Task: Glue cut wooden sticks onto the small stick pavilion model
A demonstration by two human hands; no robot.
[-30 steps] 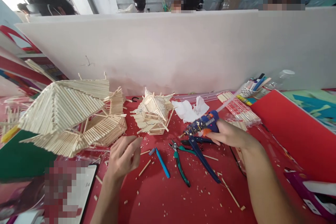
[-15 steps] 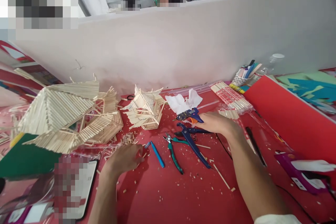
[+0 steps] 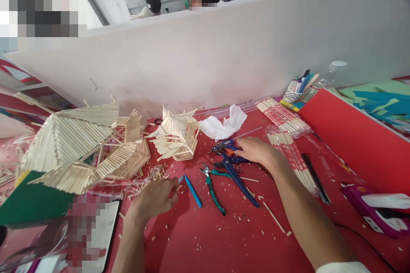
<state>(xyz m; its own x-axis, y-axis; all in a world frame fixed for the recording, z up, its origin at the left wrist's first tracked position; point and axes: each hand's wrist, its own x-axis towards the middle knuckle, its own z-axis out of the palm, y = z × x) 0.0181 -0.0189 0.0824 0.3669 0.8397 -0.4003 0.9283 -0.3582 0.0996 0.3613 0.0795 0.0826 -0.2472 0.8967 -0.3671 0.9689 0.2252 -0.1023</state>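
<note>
My right hand [image 3: 256, 151] is closed around the handle of a blue hot glue gun [image 3: 221, 147] with an orange trigger. The gun rests low among the tools, over a long blue-handled tool [image 3: 238, 179]. My left hand [image 3: 156, 198] hovers just left of a blue pen [image 3: 194, 192], its fingers bent and apart, nothing visible between them. Green-handled cutting pliers [image 3: 213, 190] lie between the hands. Beyond them stands a small pavilion-like model [image 3: 176, 134] of thin wooden sticks. A larger stick model [image 3: 80, 140] with broad sloping roofs stands at the left.
Crumpled white tissue [image 3: 224, 123] lies behind the glue gun. Packs of wooden sticks [image 3: 282, 115] and a black cutter knife [image 3: 315, 177] are at right, beside a red board [image 3: 355, 140]. A pen cup [image 3: 293, 91] stands against the white partition [image 3: 205, 55]. A tablet-like device [image 3: 107, 230] lies front left.
My right hand has lowered the glue gun toward the table and nearer to me. My left hand has shifted slightly to the right, close to the pen.
</note>
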